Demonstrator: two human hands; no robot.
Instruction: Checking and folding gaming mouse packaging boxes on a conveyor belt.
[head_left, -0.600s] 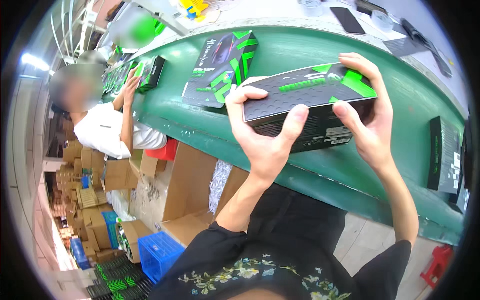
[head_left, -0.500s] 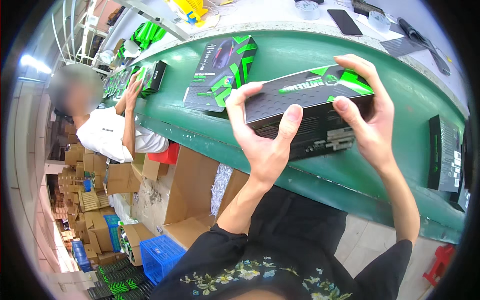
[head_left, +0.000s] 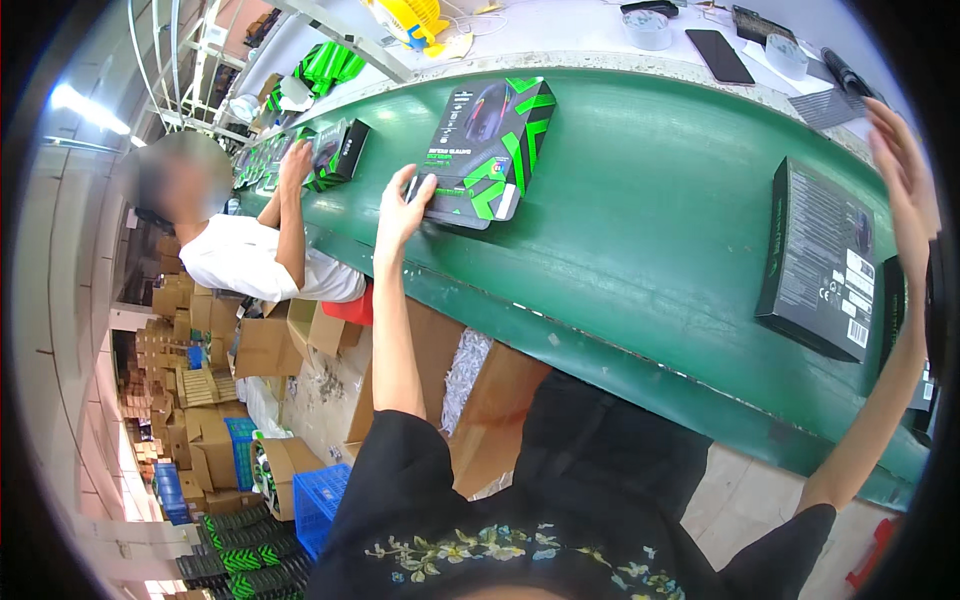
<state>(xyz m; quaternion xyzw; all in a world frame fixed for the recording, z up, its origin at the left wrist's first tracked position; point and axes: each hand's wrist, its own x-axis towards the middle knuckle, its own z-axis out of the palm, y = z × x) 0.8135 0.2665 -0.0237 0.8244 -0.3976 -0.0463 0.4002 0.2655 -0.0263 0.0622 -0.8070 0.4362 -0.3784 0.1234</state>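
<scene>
My left hand [head_left: 402,210] is at the near left corner of a black and green mouse box [head_left: 480,150] lying flat on the green work surface. Its thumb overlaps the box's edge, and its fingers are apart rather than wrapped round it. Far to the right, my right hand [head_left: 903,185] is raised with fingers stretched out and nothing in it. Beside and below that hand, another black box [head_left: 820,265] lies with its printed back up. My right forearm partly hides a further dark box [head_left: 892,300] at the right edge.
A co-worker [head_left: 240,255] in a white shirt handles similar boxes [head_left: 335,155] at the far left. Along the back ledge are a yellow fan [head_left: 410,20], a phone [head_left: 720,57] and tape rolls [head_left: 647,28]. Cartons [head_left: 270,345] and a blue crate [head_left: 318,500] stand on the floor.
The box I held in both hands is out of them; a box now lies at the right, back up. My left hand has moved left to the other box, my right hand out right.
</scene>
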